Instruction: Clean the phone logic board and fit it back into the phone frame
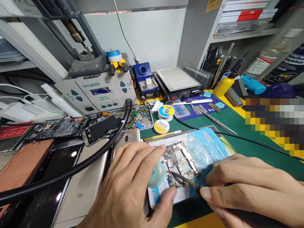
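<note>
My left hand is closed around a translucent green spool of desoldering braid, its short copper end sticking out over the board. In my right hand is a soldering iron, its tip pointing left and meeting or nearly meeting the braid's end. Below the tip lies a phone circuit board with metal shields and chips. The board rests on a blue and white packet. My left thumb is beside the board's lower left edge. My fingers hide much of the iron's handle.
A black hose arcs over several phones on the left. Behind stand a hot-air station, a blue soldering station and a heating plate. A solder spool, tweezers and a cable lie beyond the packet.
</note>
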{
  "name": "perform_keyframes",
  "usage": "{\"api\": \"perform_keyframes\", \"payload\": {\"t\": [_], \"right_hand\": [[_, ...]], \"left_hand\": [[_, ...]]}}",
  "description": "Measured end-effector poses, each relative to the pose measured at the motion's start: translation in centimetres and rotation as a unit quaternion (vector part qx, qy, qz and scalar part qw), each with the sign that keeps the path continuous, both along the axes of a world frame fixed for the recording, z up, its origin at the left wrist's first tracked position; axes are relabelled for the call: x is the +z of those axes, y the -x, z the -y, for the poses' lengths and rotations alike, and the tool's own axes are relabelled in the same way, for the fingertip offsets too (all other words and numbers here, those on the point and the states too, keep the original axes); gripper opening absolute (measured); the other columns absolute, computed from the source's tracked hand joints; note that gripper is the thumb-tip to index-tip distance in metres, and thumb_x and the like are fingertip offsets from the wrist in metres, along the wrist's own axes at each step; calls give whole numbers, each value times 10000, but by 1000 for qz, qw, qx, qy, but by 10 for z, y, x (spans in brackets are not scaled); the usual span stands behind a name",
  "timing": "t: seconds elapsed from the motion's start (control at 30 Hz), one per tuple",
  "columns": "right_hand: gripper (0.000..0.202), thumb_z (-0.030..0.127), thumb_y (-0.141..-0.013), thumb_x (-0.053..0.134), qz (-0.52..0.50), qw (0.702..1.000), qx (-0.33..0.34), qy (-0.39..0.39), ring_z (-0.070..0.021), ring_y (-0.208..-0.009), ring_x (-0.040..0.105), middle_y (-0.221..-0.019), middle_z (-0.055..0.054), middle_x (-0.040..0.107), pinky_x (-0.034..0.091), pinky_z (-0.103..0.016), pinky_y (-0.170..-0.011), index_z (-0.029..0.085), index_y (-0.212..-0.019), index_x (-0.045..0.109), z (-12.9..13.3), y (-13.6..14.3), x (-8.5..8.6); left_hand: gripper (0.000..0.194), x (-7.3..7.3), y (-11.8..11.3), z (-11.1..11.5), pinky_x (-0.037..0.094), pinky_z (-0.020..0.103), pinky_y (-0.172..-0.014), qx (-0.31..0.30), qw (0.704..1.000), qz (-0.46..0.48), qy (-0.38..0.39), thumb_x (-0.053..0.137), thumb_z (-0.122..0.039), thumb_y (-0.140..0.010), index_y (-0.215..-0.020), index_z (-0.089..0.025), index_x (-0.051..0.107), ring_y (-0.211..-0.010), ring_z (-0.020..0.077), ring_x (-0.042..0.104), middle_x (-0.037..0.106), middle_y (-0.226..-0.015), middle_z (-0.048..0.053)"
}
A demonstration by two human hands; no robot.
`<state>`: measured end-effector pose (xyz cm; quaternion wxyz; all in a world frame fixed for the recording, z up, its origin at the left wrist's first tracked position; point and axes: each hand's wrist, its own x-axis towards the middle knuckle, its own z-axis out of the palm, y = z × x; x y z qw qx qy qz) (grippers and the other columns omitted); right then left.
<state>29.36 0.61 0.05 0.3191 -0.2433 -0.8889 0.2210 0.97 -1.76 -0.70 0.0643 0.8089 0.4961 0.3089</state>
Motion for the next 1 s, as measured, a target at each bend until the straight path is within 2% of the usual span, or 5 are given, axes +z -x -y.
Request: {"api": "perform_keyframes", "payload": {"t": [0.27,0.43,0.63,0.8,1.0], "right_hand": [[290,17,-1021,717,7,1000,-11,-25,-163,-780,824,-930,-48,831,654,-231,-736,198,-1247,744,-7,5,-1],[371,19,-951,741,-131,989,-64,31,-154,-740,819,-925,-22,850,659,-171,-698,279,-1214,782,-14,5,3],[34,337,-978,895,-244,914,-229,230,-119,-465,629,-644,24,719,497,-179,-413,308,-976,879,-31,2,16],[266,427,-895,984,-319,857,-208,347,-92,-464,518,-601,42,626,403,-176,-401,232,-908,804,-54,0,15],[408,418,-781,1035,-334,835,-217,381,-77,-467,455,-547,77,542,299,-175,-415,178,-1001,788,-78,-6,15]], "left_hand": [[509,0,1,-6,625,568,-1196,-11,1000,-4,2,692,-249,-978,-1483,-258,629,-1296,333,743,773,-1383,117],[509,1,3,-3,644,569,-1177,-1,1000,2,-13,730,-265,-950,-1455,-276,667,-1287,354,761,789,-1351,116],[552,-3,13,-2,637,533,-1195,-31,999,-8,-17,720,-291,-1006,-1541,-260,588,-1349,330,734,745,-1459,126],[580,-5,24,-2,588,475,-1259,-66,998,-6,-21,642,-210,-1032,-1600,-188,525,-1422,278,680,678,-1519,151],[473,-2,27,-10,633,397,-1043,-61,991,-61,-107,655,-182,-1010,-1476,-185,576,-1220,243,703,756,-1261,104]]}}
